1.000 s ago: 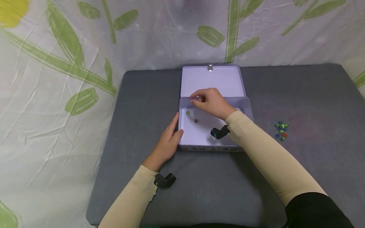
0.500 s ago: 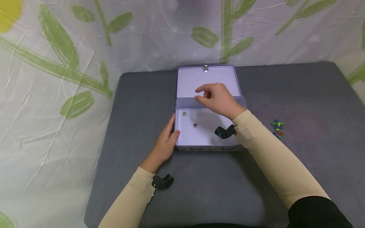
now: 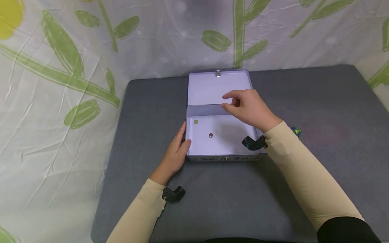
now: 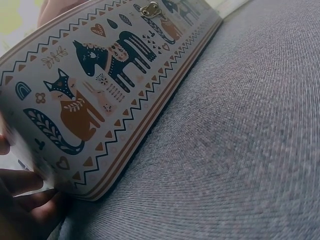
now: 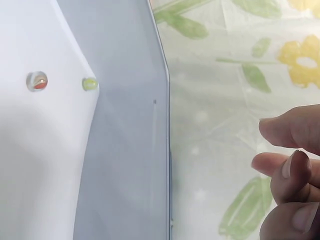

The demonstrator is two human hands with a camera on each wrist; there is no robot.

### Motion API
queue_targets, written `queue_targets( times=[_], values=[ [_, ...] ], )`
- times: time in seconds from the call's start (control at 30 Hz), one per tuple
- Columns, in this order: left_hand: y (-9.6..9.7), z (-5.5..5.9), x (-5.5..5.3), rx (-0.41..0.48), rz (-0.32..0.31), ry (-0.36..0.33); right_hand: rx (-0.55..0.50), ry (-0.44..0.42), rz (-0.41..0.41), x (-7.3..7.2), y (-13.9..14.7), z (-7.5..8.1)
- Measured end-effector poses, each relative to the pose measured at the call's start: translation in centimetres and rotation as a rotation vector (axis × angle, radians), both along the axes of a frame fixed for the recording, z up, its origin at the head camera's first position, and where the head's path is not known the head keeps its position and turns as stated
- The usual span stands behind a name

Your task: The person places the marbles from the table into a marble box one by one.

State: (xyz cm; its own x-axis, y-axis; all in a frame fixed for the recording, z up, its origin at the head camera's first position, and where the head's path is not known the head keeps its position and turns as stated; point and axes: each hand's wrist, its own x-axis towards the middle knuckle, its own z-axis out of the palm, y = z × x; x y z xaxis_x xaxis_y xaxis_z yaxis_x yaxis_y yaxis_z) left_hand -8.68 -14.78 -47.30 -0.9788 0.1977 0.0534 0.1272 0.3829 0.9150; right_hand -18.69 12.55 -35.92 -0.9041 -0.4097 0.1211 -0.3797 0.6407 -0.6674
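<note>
A hinged tin box [image 3: 226, 158] with a raised lid [image 3: 205, 88] stands on the table. Its front shows printed animals in the left wrist view. The left hand [image 3: 175, 150] holds the box's left side, fingers along the outer wall and thumb over the rim. Inside lie a green marble [image 3: 196, 122] and a clear marble with a red streak [image 5: 37, 81]. Above the box's back right part hovers the right hand [image 3: 250, 106], its thumb and index finger apart with nothing between them. The other fingers are bent.
To the right of the box, a cluster of marbles [image 3: 297, 131] shows partly behind the right sleeve [image 3: 307, 172]. The grey table [image 3: 146, 118] meets a white cloth [image 3: 167, 50] printed with green leaves at the back and left.
The right hand has moved rightward over the box. The clear marble has rolled toward the front of the box. The left hand keeps its hold on the box's side.
</note>
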Motion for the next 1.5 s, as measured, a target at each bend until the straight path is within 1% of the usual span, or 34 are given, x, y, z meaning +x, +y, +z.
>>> queue_targets(
  times=[0.27, 0.47, 0.7, 1.03, 1.23, 1.4, 1.5],
  values=[
    [0.0, -0.2, 0.0, 0.002, -0.002, 0.003, 0.024, 0.017, -0.029, 1.0, 2.1, -0.2],
    [0.0, -0.2, -0.1, 0.006, -0.006, 0.005, 0.011, 0.014, -0.062, 1.8, 3.5, -0.1],
    [0.0, -0.2, -0.1, 0.004, 0.005, 0.012, 0.027, 0.018, -0.096, 2.7, 4.9, 0.2],
    [0.0, -0.1, -0.1, 0.013, -0.004, 0.013, 0.062, 0.037, -0.128, 4.0, 6.9, -0.1],
    [-0.3, -0.2, -0.1, 0.01, -0.013, 0.001, 0.052, 0.041, -0.177, 4.9, 8.0, -0.4],
    [-1.0, -0.3, 0.2, 0.021, 0.026, -0.007, 0.045, 0.039, -0.166, 4.7, 8.1, -0.9],
    [-1.5, -0.3, 0.5, 0.024, 0.038, 0.005, 0.05, 0.038, -0.164, 4.7, 8.2, -1.3]
  ],
)
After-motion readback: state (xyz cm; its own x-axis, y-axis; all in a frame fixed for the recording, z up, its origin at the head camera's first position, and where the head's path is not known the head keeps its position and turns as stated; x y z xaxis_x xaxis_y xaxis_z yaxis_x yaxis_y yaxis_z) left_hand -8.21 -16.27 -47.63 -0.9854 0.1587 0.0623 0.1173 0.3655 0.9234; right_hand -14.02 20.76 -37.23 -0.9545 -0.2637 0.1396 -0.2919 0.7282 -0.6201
